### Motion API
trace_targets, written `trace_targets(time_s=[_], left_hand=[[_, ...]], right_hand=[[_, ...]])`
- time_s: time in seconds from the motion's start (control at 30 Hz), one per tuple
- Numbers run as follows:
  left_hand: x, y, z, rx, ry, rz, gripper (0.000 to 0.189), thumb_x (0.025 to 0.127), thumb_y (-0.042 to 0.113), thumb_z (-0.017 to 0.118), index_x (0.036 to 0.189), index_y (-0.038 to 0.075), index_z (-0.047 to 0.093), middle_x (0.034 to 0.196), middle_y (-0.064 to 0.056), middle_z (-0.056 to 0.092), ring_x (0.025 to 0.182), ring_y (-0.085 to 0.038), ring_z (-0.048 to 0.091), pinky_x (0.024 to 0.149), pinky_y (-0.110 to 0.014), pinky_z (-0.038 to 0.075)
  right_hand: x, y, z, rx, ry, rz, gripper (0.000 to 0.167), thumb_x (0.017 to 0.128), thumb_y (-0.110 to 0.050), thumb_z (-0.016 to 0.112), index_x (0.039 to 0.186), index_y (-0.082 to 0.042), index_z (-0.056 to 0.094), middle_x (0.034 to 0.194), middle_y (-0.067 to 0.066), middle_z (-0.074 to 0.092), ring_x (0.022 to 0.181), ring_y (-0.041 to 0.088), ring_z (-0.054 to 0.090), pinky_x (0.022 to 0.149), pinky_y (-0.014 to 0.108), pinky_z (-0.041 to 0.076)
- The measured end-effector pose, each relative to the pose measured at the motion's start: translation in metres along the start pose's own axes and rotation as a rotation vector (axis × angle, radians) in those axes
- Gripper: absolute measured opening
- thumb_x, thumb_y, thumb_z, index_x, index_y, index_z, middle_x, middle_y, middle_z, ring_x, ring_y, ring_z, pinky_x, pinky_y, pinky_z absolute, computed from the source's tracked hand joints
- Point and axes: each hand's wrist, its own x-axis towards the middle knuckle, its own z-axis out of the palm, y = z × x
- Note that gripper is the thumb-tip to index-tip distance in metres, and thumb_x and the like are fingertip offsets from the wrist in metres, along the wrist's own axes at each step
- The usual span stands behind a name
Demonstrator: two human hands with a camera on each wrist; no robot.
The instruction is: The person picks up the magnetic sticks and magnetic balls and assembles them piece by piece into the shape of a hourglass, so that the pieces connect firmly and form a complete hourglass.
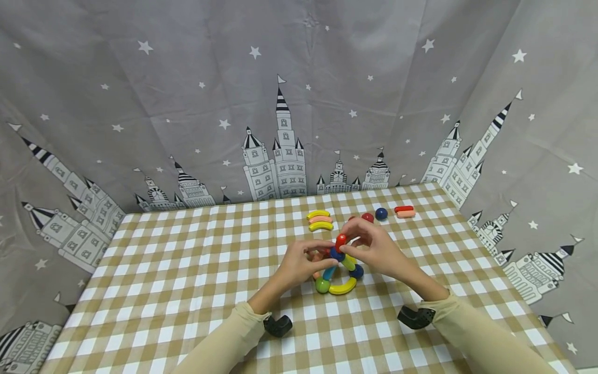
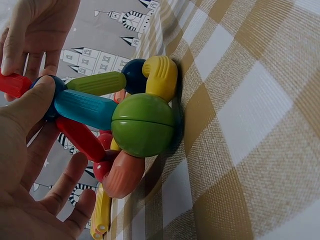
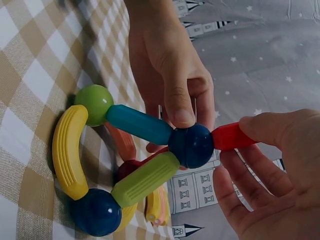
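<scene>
A magnetic-stick frame stands on the checked tablecloth, its sticks rising from a base to a dark blue ball (image 3: 191, 146) at the top. My left hand (image 1: 299, 261) pinches that ball between thumb and fingers. With thumb and fingertips my right hand (image 1: 377, 251) holds a short red stick (image 3: 231, 136), its end touching the ball. A teal stick (image 3: 140, 125), a light green stick (image 3: 145, 180) and a red stick (image 2: 81, 139) slope down from the ball. Curved yellow (image 1: 343, 287) and salmon (image 2: 125, 173) sticks join a green ball (image 2: 143, 125) low in the base.
Behind the frame lie curved yellow and pink sticks (image 1: 320, 219). Farther right are a red ball (image 1: 368, 217), a dark blue ball (image 1: 381, 213) and straight red and pink sticks (image 1: 404, 211). A grey castle-print curtain (image 1: 205, 104) hangs beyond the table.
</scene>
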Motion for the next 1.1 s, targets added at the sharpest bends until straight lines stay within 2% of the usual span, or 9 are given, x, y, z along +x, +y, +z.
trace_targets(time_s=[0.17, 0.47, 0.53, 0.73, 0.77, 1.0, 1.1], left_hand=[[0.000, 0.000, 0.000, 0.000, 0.000, 0.017, 0.032, 0.087, 0.023, 0.085, 0.117, 0.014, 0.078, 0.101, 0.003, 0.077, 0.073, -0.020, 0.062, 0.065, -0.030, 0.053], [0.000, -0.001, 0.001, -0.012, 0.001, 0.018, 0.032, 0.086, 0.020, 0.085, 0.117, 0.013, 0.078, 0.103, 0.000, 0.077, 0.076, -0.021, 0.063, 0.068, -0.032, 0.054], [-0.001, 0.004, 0.001, -0.016, 0.007, 0.017, 0.032, 0.086, 0.016, 0.085, 0.117, 0.009, 0.077, 0.104, -0.004, 0.077, 0.077, -0.024, 0.063, 0.068, -0.034, 0.054], [-0.001, 0.003, 0.000, 0.005, -0.001, 0.028, 0.033, 0.088, 0.020, 0.084, 0.118, 0.012, 0.077, 0.104, 0.002, 0.077, 0.077, -0.022, 0.064, 0.068, -0.033, 0.054], [0.000, -0.002, 0.001, 0.011, -0.003, 0.032, 0.033, 0.088, 0.024, 0.084, 0.119, 0.015, 0.077, 0.104, 0.005, 0.077, 0.077, -0.020, 0.064, 0.067, -0.032, 0.054], [-0.001, -0.001, 0.001, -0.002, 0.004, 0.020, 0.034, 0.087, 0.024, 0.085, 0.119, 0.015, 0.077, 0.102, 0.001, 0.077, 0.078, -0.021, 0.066, 0.068, -0.034, 0.055], [-0.001, -0.001, 0.002, -0.014, 0.010, 0.003, 0.035, 0.086, 0.022, 0.086, 0.119, 0.013, 0.077, 0.101, -0.001, 0.078, 0.079, -0.022, 0.067, 0.069, -0.035, 0.055]], right_hand=[[0.003, 0.000, 0.003, -0.013, -0.001, -0.028, 0.023, 0.091, -0.009, 0.080, 0.109, -0.012, 0.067, 0.106, 0.002, 0.067, 0.096, 0.019, 0.069, 0.079, 0.035, 0.060], [0.004, -0.002, 0.005, -0.048, -0.005, -0.017, 0.022, 0.091, -0.013, 0.080, 0.109, -0.015, 0.067, 0.105, -0.001, 0.068, 0.095, 0.017, 0.068, 0.078, 0.034, 0.058], [0.004, -0.002, 0.005, -0.048, -0.006, -0.018, 0.022, 0.091, -0.013, 0.080, 0.109, -0.015, 0.067, 0.104, -0.001, 0.068, 0.095, 0.017, 0.068, 0.078, 0.034, 0.058], [0.004, -0.002, 0.005, -0.051, -0.009, -0.020, 0.023, 0.091, -0.013, 0.080, 0.110, -0.015, 0.067, 0.104, -0.001, 0.069, 0.095, 0.017, 0.068, 0.078, 0.034, 0.058], [0.004, -0.002, 0.004, -0.056, -0.013, -0.020, 0.024, 0.091, -0.013, 0.080, 0.111, -0.015, 0.067, 0.104, -0.001, 0.069, 0.095, 0.017, 0.068, 0.078, 0.034, 0.058], [0.002, 0.000, -0.011, -0.116, -0.062, -0.015, 0.033, 0.090, -0.013, 0.081, 0.120, -0.014, 0.067, 0.110, -0.002, 0.070, 0.096, 0.016, 0.068, 0.082, 0.035, 0.058], [0.001, 0.004, -0.022, -0.147, -0.061, -0.021, 0.037, 0.091, -0.012, 0.080, 0.125, -0.011, 0.066, 0.114, 0.003, 0.070, 0.098, 0.020, 0.068, 0.083, 0.038, 0.058]])
